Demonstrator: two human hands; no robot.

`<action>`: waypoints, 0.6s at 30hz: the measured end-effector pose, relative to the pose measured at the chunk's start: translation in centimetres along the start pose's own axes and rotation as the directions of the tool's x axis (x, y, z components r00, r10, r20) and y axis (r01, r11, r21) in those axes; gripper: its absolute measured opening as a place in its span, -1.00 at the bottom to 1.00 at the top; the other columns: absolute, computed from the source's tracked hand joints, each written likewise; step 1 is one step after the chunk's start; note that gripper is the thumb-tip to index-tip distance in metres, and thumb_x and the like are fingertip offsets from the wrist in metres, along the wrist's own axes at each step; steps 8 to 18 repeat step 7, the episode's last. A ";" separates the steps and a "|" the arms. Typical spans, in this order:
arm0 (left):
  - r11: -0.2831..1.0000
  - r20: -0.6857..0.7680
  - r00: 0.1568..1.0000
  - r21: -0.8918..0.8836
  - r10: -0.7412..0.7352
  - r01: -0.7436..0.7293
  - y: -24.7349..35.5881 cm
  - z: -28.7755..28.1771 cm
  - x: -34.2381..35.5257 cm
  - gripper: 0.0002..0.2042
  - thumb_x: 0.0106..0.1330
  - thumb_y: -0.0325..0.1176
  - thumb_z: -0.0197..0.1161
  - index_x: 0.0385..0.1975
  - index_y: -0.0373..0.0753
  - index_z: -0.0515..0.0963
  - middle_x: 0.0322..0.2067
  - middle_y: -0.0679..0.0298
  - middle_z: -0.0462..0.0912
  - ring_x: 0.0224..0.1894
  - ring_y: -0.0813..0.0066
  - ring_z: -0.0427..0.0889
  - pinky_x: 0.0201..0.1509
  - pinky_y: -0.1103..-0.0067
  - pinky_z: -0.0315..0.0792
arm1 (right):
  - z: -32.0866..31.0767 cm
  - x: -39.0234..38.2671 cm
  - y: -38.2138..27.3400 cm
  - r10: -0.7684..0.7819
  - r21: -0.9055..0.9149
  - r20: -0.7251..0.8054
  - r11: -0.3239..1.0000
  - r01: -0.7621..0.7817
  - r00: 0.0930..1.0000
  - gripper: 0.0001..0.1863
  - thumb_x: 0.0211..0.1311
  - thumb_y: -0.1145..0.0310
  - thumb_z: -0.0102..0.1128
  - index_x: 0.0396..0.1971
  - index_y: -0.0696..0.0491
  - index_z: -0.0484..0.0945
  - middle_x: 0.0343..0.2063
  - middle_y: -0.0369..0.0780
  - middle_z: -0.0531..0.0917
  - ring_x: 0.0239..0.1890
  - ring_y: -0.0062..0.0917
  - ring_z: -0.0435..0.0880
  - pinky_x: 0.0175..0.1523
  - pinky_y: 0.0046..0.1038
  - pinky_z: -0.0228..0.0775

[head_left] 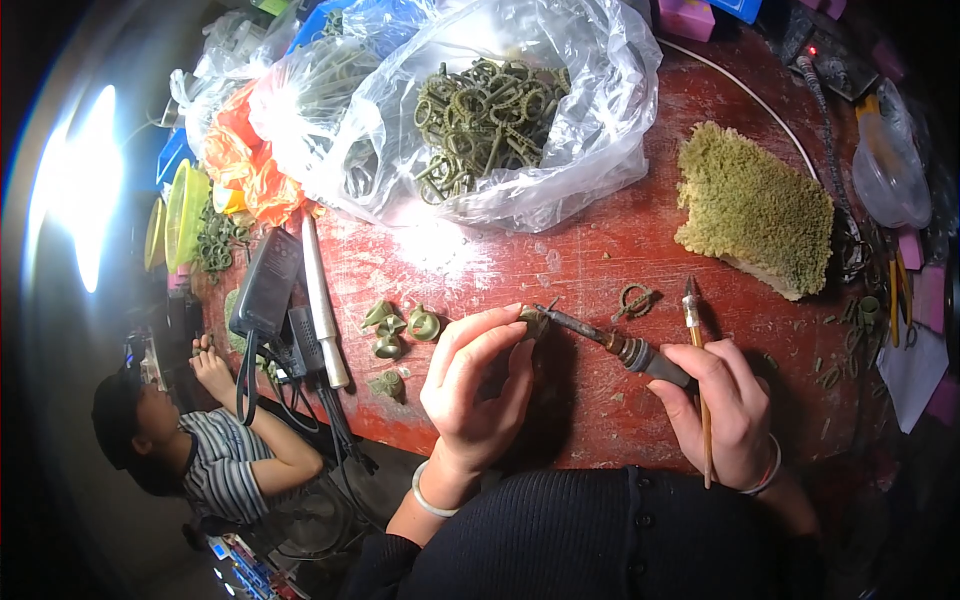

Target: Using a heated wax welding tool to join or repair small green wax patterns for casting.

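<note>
My left hand point(480, 375) pinches a small dark green piece point(536, 322), mostly covered by its fingertips. In my right hand point(725, 405) is a soldering iron point(640, 354) with a dark grip, its thin tip touching or just beside the green piece. The same hand also has a slim wooden-handled tool point(705, 420) between its fingers, its pointed metal end facing away from me. A loose green ring point(635, 300) with a stem lies just beyond the iron. Several green cup-shaped pieces point(390, 345) sit left of my left hand.
A clear plastic bag point(600, 150) full of green rings point(490, 120) stands at the back. A rough green sponge block point(755, 210) is at right. Leftward lie a metal rod point(320, 300), black power adapters point(268, 285) and cables. Another person point(215, 450) sits at far left.
</note>
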State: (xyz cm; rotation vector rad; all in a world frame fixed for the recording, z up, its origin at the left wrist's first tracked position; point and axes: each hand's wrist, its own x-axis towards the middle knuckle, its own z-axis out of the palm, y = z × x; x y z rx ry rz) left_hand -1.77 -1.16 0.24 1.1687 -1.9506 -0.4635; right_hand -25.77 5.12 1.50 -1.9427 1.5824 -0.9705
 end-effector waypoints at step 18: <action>1.000 0.003 1.000 0.010 0.015 -0.015 0.0 -0.1 0.1 -0.70 0.07 -0.74 0.42 -0.18 -0.37 0.63 -0.15 0.04 0.71 -0.15 0.19 0.73 -0.06 0.44 0.61 | 0.0 0.0 0.0 -0.007 -0.003 0.002 1.000 0.007 1.000 -0.61 0.15 0.44 0.46 -0.04 0.20 0.57 -0.34 -0.09 0.57 -0.47 -0.26 0.68 -0.43 -0.32 0.54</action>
